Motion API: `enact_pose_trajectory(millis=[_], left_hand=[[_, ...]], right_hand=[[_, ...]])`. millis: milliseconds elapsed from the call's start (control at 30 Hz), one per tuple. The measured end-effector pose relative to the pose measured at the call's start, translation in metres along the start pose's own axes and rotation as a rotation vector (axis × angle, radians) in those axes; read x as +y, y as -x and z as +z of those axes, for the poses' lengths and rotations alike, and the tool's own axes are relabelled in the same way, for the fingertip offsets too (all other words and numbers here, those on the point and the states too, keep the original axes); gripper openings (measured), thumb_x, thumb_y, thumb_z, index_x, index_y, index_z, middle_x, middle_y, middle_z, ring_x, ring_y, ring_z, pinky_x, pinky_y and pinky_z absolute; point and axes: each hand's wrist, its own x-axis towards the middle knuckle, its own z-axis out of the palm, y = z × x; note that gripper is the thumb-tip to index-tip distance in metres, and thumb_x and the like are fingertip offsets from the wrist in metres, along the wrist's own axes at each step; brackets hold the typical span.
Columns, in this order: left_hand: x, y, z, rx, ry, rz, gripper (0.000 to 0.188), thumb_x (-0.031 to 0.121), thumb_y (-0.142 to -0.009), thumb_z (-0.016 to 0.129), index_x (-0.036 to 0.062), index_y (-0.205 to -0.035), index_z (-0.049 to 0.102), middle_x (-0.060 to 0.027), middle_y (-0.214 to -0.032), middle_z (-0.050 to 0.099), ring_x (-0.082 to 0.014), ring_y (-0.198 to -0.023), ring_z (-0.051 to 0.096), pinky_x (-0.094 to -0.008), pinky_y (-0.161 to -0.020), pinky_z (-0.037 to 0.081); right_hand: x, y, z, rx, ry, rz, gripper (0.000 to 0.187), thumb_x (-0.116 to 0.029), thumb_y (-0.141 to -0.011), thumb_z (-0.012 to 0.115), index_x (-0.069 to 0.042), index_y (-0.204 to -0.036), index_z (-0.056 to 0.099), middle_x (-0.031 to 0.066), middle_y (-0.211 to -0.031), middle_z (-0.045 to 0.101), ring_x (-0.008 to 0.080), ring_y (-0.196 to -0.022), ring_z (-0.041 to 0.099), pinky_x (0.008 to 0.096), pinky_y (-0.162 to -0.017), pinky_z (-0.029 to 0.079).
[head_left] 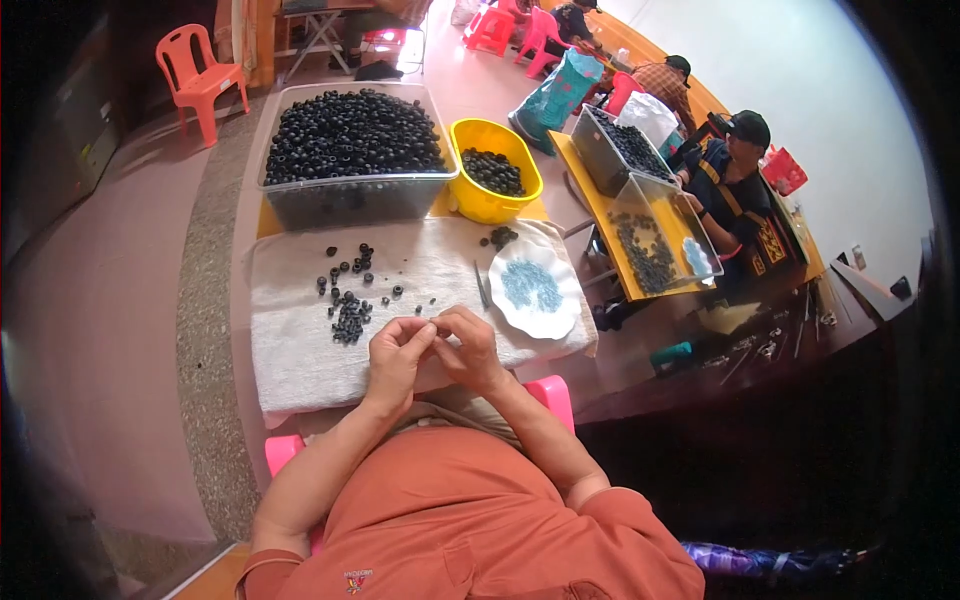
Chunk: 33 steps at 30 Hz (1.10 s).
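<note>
While I stand watching, left hand (393,358) and right hand (470,348) pinch nearly closed, together over the surface's (300,375) near edge, anything gripped unclear from here | black pieces (350,320) toward left edge, plate (568,303) at right, probably for reach | tub (350,207), bowl (500,209) at far corners, likely for room.

On the orange-red shirt (470,510), below the left hand (395,352), a small logo (357,582) has tiny lettering above a red-and-yellow emblem. Well right of the right hand (468,345), a co-worker's dark clothing (752,205) bears yellow marks (770,246); whether they are letters cannot be told.
</note>
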Motion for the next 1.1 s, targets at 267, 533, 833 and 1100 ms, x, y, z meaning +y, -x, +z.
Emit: enact_pose_trajectory(millis=[267, 533, 833, 1100], left_hand=[[-0.001, -0.001, 0.0, -0.008, 0.013, 0.014, 0.006, 0.007, -0.091, 0.065, 0.0036, -0.095, 0.063, -0.0019, -0.087, 0.065, -0.0085, -0.076, 0.061, -0.0228, -0.072, 0.052], [0.001, 0.0, -0.001, 0.05, 0.039, -0.03, 0.01, 0.01, -0.092, 0.065, 0.0018, -0.098, 0.063, -0.004, -0.088, 0.064, -0.0103, -0.077, 0.061, -0.0256, -0.073, 0.054], [-0.004, 0.0, -0.004, 0.023, -0.033, -0.07, 0.011, 0.008, -0.091, 0.065, 0.0029, -0.1, 0.061, -0.0035, -0.091, 0.063, -0.0114, -0.083, 0.062, -0.0276, -0.076, 0.056], [0.005, 0.0, -0.004, 0.061, -0.043, -0.068, 0.012, 0.011, -0.091, 0.066, 0.0014, -0.098, 0.061, -0.0038, -0.089, 0.063, -0.0113, -0.081, 0.061, -0.0269, -0.074, 0.055]], right_hand=[[0.001, -0.001, -0.003, -0.038, -0.024, 0.015, 0.025, 0.0, -0.075, 0.07, 0.0, -0.098, 0.061, 0.0146, -0.088, 0.062, 0.0286, -0.071, 0.063, 0.0353, -0.062, 0.051], [0.003, -0.03, -0.036, -0.024, 0.113, 0.079, 0.026, -0.001, -0.078, 0.074, 0.001, -0.101, 0.062, 0.0121, -0.082, 0.061, 0.0201, -0.068, 0.061, 0.0299, -0.061, 0.05], [0.081, -0.154, -0.105, 0.121, 0.402, 0.046, 0.035, -0.012, -0.078, 0.076, -0.002, -0.11, 0.066, 0.014, -0.083, 0.066, 0.0214, -0.069, 0.063, 0.0328, -0.062, 0.05], [0.074, -0.141, -0.065, -0.047, 0.331, 0.043, 0.025, -0.011, -0.081, 0.074, 0.0, -0.103, 0.069, 0.0129, -0.083, 0.065, 0.0236, -0.069, 0.063, 0.0317, -0.063, 0.05]])
